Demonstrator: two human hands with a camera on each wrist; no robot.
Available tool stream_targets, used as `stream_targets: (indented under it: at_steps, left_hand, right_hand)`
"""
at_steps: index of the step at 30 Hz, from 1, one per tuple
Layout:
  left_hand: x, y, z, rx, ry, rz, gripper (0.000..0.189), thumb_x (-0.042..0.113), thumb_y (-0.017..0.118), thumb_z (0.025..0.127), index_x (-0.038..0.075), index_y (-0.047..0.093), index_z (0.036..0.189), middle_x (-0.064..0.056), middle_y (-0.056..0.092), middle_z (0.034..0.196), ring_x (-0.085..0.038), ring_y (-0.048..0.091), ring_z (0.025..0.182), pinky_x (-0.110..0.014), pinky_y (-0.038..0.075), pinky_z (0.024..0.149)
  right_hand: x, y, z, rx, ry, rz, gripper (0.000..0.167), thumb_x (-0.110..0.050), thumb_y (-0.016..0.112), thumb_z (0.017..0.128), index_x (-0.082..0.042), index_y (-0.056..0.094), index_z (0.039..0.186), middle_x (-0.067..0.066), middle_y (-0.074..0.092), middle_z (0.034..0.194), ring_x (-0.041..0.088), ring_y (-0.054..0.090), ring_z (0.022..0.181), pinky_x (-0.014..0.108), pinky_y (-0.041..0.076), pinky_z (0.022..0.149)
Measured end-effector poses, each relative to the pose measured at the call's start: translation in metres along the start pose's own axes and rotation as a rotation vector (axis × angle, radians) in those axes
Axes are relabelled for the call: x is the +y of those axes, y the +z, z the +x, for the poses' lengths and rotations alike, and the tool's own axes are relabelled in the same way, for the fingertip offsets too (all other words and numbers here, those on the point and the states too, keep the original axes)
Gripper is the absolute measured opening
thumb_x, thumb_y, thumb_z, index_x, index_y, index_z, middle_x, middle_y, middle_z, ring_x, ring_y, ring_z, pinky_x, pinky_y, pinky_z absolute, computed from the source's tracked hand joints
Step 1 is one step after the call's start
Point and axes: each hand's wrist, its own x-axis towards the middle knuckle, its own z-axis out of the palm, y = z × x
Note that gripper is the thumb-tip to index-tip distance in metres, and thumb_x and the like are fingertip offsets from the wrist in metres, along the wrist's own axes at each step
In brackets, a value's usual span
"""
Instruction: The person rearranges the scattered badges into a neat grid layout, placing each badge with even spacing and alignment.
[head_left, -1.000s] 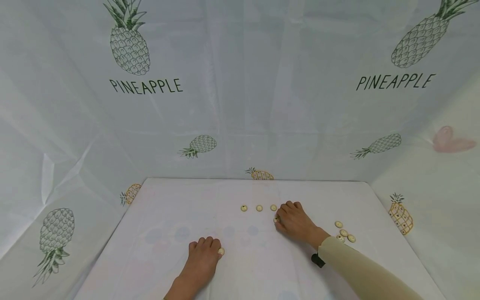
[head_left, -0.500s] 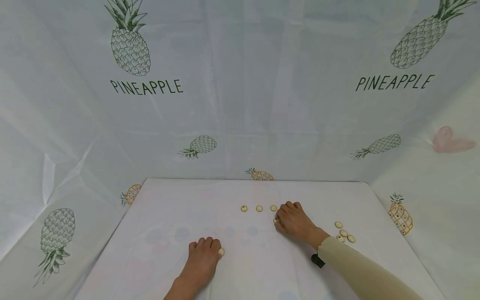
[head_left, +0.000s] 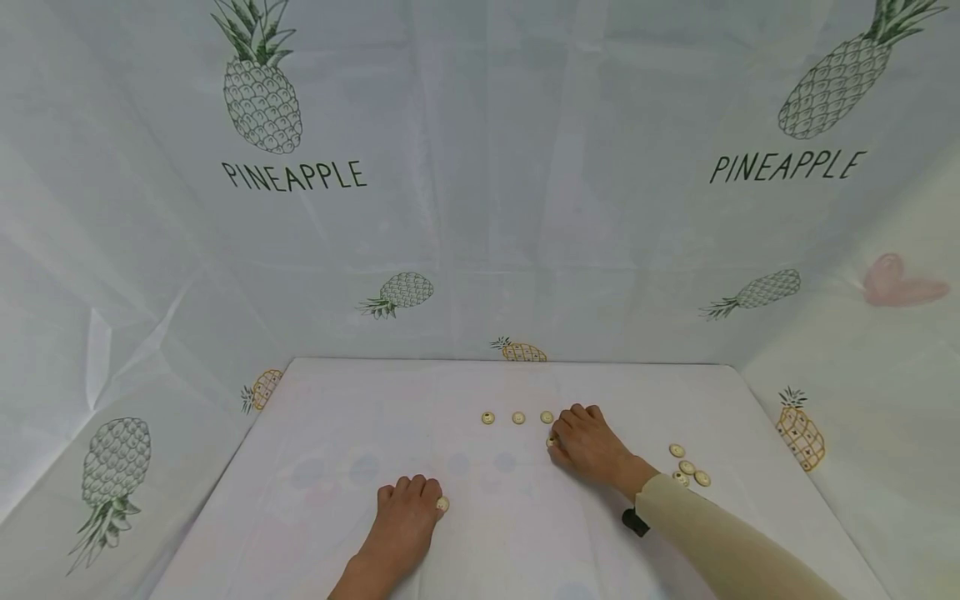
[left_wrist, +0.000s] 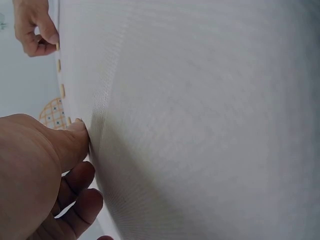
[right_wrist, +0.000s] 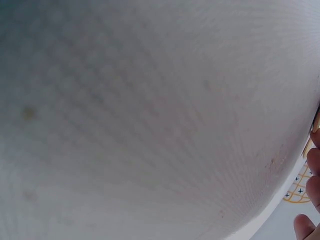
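My left hand [head_left: 405,517] rests low on the white-covered table, fingers curled, with a small round beige button-like disc [head_left: 442,504] pinched at its thumb side. In the left wrist view the thumb [left_wrist: 70,145] presses down by the cloth and mostly hides that disc. Farther forward and to the right, my right hand [head_left: 591,446] pinches another such disc [head_left: 552,442] between thumb and curled fingers. Just beyond that hand, a row holds three discs: a left one [head_left: 488,417], a middle one [head_left: 518,417] and a right one [head_left: 547,417]. Only fingertips [right_wrist: 313,187] show in the right wrist view.
Several more discs [head_left: 686,467] lie grouped to the right of my right forearm. A pale cloth with printed pineapples [head_left: 262,104] hangs behind and at both sides of the table [head_left: 337,417]. A dark band [head_left: 635,522] is at the right wrist.
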Motion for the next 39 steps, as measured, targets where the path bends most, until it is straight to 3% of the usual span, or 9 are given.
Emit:
stream_targets:
  at_steps: [10,18,29,35,39]
  left_hand:
    - [0.003,0.0,-0.002,-0.001,0.01,-0.01,0.024,0.027,0.079,0.093,0.013,0.061,0.101,0.0,0.057,0.092,-0.018,0.049,0.082,-0.045,0.04,0.075]
    - [0.003,0.0,-0.002,-0.018,0.006,-0.012,0.025,0.028,0.078,0.094,0.012,0.061,0.103,-0.001,0.058,0.092,-0.018,0.049,0.082,-0.046,0.042,0.076]
    - [0.002,-0.007,-0.001,-0.054,-0.022,-0.03,0.025,0.028,0.077,0.096,0.013,0.057,0.101,0.0,0.055,0.093,-0.018,0.047,0.081,-0.047,0.042,0.077]
    - [0.003,-0.008,-0.001,-0.076,-0.044,-0.061,0.022,0.028,0.075,0.097,0.014,0.058,0.101,0.002,0.053,0.091,-0.016,0.044,0.08,-0.047,0.042,0.078]
    - [0.005,-0.009,0.0,-0.094,-0.056,-0.076,0.021,0.029,0.073,0.099,0.015,0.058,0.102,0.002,0.052,0.091,-0.016,0.044,0.081,-0.048,0.042,0.079]
  right_hand:
    - [0.003,-0.007,-0.006,-0.001,0.038,0.016,0.022,-0.03,0.076,0.096,-0.011,0.069,0.101,0.002,0.064,0.098,0.023,0.051,0.094,0.047,0.042,0.09]
    - [0.023,-0.019,-0.021,0.051,0.086,-0.037,0.021,-0.026,0.079,0.094,-0.009,0.07,0.103,0.004,0.067,0.102,0.025,0.054,0.096,0.048,0.044,0.09]
    - [0.071,-0.058,-0.074,0.124,0.132,-0.054,0.021,-0.021,0.083,0.089,-0.008,0.069,0.099,0.005,0.065,0.096,0.027,0.055,0.092,0.052,0.043,0.085]
    - [0.083,-0.07,-0.11,0.176,0.128,-0.088,0.023,-0.02,0.083,0.084,-0.007,0.069,0.097,0.006,0.066,0.095,0.03,0.056,0.09,0.054,0.043,0.082]
    - [0.086,-0.072,-0.136,0.169,0.151,-0.095,0.025,-0.019,0.084,0.081,-0.008,0.069,0.097,0.006,0.066,0.095,0.03,0.057,0.091,0.055,0.043,0.082]
